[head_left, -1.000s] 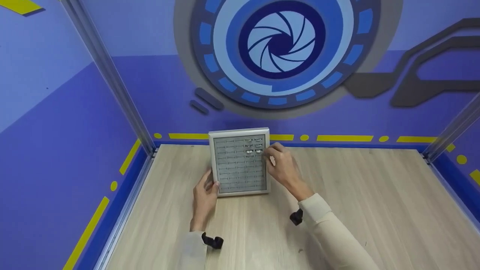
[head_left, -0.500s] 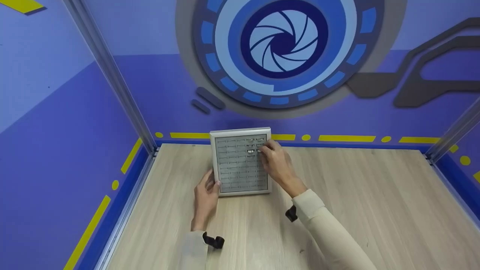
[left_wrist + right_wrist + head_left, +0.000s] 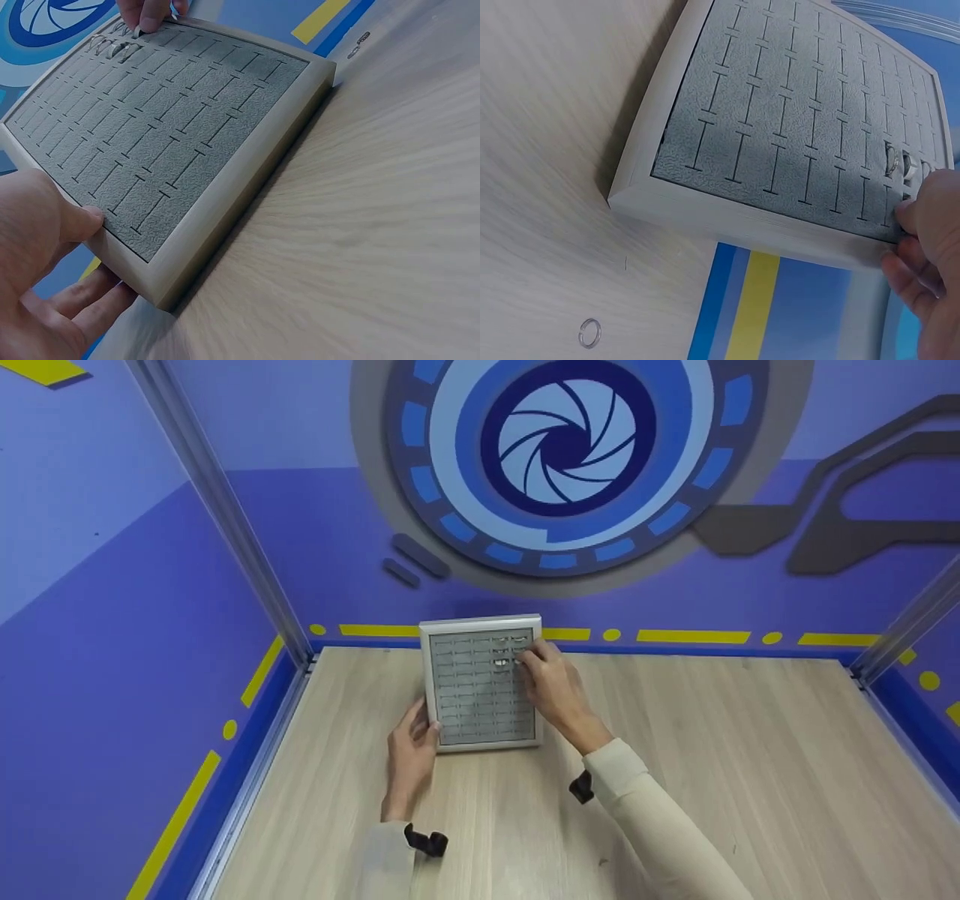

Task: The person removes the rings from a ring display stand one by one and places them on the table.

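Note:
A ring display tray (image 3: 484, 697), with a pale frame and a grey slotted pad, stands propped up and leaning back toward the rear wall. My left hand (image 3: 411, 757) grips its lower left side, thumb (image 3: 86, 223) on the front frame and fingers behind. Several silver rings (image 3: 114, 49) sit in slots near the upper right corner. There my right hand (image 3: 555, 682) pinches a ring (image 3: 137, 32) at its slot in the rightmost column; the fingers hide most of that ring. In the right wrist view, neighbouring rings (image 3: 909, 166) stand just beyond the thumb.
A loose ring (image 3: 589, 333) lies on the wooden tabletop (image 3: 712, 750), to the right of the tray. Small specks (image 3: 603, 861) show near the front. Blue and purple panels (image 3: 315, 547) with metal posts (image 3: 225, 517) rise at the back and sides.
My right hand has moved left from the tray's right edge onto the ring in the rightmost column, then stayed there. The left hand and tray keep their place.

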Demonstrator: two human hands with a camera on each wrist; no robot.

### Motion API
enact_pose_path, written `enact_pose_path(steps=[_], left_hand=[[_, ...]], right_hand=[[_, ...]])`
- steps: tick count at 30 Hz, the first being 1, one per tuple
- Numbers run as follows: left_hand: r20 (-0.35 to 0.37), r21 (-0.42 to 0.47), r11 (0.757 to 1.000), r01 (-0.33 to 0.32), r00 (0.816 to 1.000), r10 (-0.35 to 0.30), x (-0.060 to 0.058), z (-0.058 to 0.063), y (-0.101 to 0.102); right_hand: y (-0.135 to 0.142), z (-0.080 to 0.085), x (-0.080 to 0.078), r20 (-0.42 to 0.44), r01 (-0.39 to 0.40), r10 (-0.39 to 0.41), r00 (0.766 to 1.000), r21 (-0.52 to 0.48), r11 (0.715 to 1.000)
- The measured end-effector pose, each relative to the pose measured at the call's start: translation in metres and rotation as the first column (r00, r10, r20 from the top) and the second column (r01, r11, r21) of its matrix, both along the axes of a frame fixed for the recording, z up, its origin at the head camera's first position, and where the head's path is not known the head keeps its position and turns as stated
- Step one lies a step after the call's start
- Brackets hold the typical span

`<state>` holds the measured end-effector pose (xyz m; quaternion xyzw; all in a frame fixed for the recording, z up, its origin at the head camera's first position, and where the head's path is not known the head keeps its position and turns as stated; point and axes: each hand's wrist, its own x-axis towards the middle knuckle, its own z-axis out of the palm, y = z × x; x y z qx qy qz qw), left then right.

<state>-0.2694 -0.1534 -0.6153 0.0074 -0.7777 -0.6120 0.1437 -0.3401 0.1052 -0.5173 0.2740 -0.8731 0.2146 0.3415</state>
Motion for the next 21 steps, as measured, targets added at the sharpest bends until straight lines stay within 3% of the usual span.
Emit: enact_pose_path(steps=[21], left_hand=[[0.009, 0.020, 1.000, 0.005, 1.000, -0.006, 0.0012, 0.0018, 0.0000]], right_hand=[[0.0012, 0.0037, 0.0046, 0.060, -0.006, 0.004, 0.998, 0.026, 1.000]])
